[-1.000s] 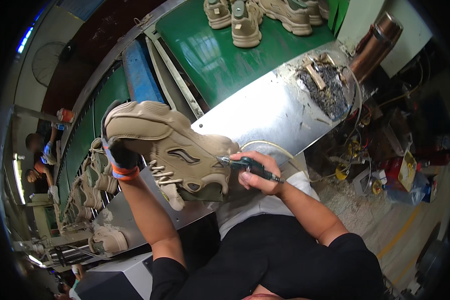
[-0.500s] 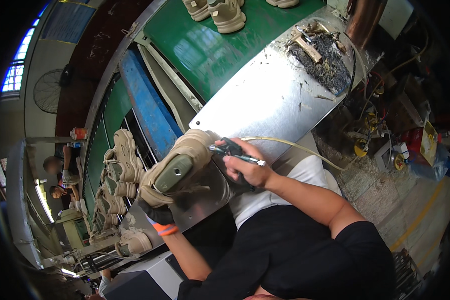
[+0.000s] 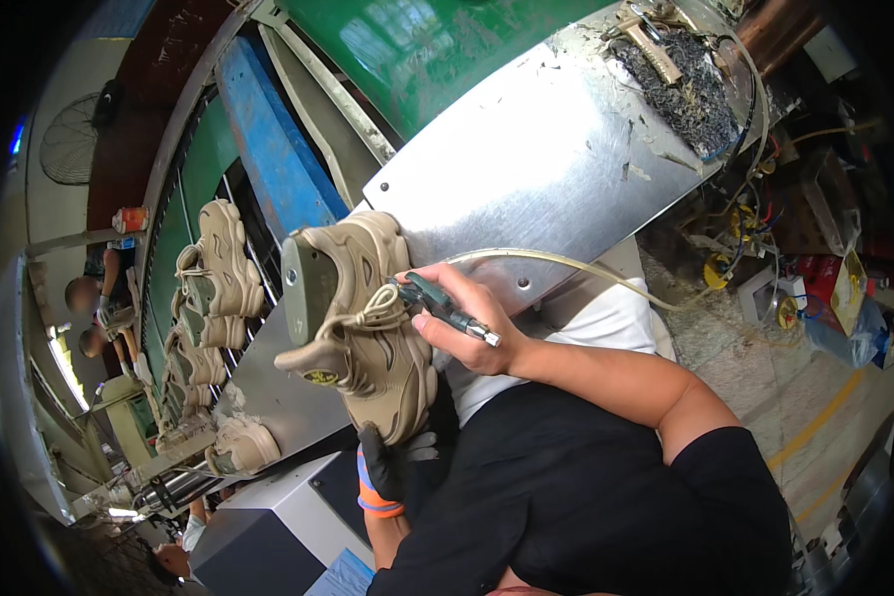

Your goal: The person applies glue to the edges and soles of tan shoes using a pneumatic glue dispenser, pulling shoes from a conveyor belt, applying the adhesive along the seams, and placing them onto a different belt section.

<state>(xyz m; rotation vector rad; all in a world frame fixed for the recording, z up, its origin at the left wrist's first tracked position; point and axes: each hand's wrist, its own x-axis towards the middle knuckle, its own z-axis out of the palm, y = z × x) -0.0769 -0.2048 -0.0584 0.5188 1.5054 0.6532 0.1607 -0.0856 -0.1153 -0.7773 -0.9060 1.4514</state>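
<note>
A tan lace-up sneaker (image 3: 392, 382) with a green shoe last (image 3: 310, 288) in its opening is held up in front of me, toe toward my body. My left hand (image 3: 385, 465), in a dark glove with an orange cuff, grips it at the toe. My bare right hand (image 3: 477, 323) is closed round a slim dark handheld air tool (image 3: 449, 310) with a metal end. Its front end lies beside the laces and the sneaker's side; whether it touches cannot be told. A clear yellowish hose (image 3: 556, 260) runs off to the right from behind that hand.
Several tan sneakers (image 3: 223, 263) stand on the rack at the left. A bare metal plate (image 3: 507, 149) spans the middle, beside a green conveyor belt (image 3: 417, 50). A hammer (image 3: 654, 50) lies on dark scraps at the far right. Other people (image 3: 114, 298) work at far left.
The sneaker has turned, so its laces and side now face me. My left hand has shifted down and right to its toe. The right hand with the air tool moved slightly left.
</note>
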